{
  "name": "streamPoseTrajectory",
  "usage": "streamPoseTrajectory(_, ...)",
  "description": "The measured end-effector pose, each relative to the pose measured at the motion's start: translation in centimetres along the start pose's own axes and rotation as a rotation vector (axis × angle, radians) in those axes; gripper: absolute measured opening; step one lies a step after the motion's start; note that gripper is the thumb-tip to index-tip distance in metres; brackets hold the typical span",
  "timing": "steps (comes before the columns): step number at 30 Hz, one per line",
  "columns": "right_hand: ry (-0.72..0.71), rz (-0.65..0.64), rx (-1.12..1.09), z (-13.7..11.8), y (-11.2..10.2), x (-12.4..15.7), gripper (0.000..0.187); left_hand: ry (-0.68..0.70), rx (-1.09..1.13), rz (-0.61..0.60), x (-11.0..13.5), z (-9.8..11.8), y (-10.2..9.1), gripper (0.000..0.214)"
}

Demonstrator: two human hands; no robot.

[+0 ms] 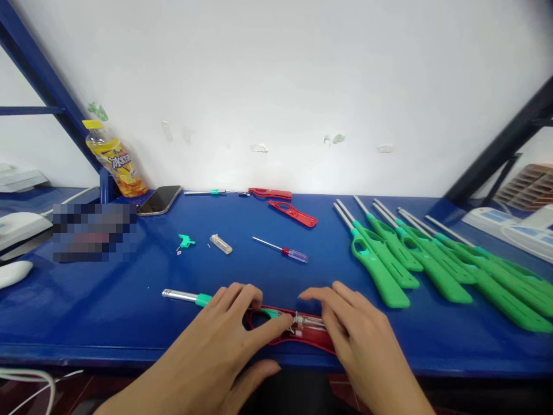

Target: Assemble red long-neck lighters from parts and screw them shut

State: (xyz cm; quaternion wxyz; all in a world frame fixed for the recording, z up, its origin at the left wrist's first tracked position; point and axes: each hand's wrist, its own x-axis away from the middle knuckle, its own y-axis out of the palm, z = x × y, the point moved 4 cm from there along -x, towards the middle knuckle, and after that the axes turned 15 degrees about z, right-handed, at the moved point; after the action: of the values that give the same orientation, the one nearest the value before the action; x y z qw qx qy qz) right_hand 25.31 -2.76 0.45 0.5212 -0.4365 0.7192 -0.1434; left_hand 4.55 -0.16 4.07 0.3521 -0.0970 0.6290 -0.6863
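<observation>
A long-nosed lighter with an opened red body (298, 337) and a metal tube with a teal collar (184, 296) lies at the front edge of the blue table (129, 311). My left hand (224, 340) rests on its left part, fingertips pressing on the teal trigger inside. My right hand (349, 328) covers the right end, fingers curled over the clear fuel cell. Both hands touch the lighter where it lies on the table.
A small red-handled screwdriver (283, 250), a clear fuel cell (220, 244) and a teal trigger piece (186, 241) lie mid-table. Red shell halves (294, 212) sit further back. Several green lighters (410, 259) line the right side. A phone (159, 200) and a bottle (114, 158) stand back left.
</observation>
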Motion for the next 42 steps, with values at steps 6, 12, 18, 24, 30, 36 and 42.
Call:
streamPoseTrajectory(6, 0.119, 0.030, -0.140, 0.2, -0.4, 0.1, 0.032, 0.009, -0.003, 0.013, 0.1, 0.1, -0.2, 0.061)
streamPoseTrajectory(12, 0.272, 0.171, -0.254, 0.5, -1.9, -0.5, 0.027, 0.017, -0.011, 0.032, -0.3, 0.2, -0.4, 0.057)
streamPoseTrajectory(18, 0.367, 0.183, -0.248, 1.6, -1.9, -0.2, 0.030, 0.044, -0.051, 0.117, -0.2, -0.1, -0.3, 0.063)
streamPoseTrajectory(24, 0.366, 0.165, -0.261, 2.3, -1.6, 0.2, 0.033, 0.043, -0.040, 0.164, -0.3, -0.2, -0.7, 0.059)
streamPoseTrajectory(30, 0.224, 0.185, -0.149, 1.1, -1.7, -1.8, 0.032, 0.056, -0.057, 0.251, 0.1, -1.7, -1.6, 0.046)
streamPoseTrajectory(36, -0.148, -0.051, 0.238, -0.9, 0.1, -9.3, 0.039, 0.010, -0.076, 0.270, 0.1, -4.5, -2.9, 0.039)
streamPoseTrajectory(42, -0.250, -0.236, 0.527, 1.7, 4.8, -14.4, 0.041, 0.079, -0.111, 0.321, 0.3, -5.0, -3.3, 0.035)
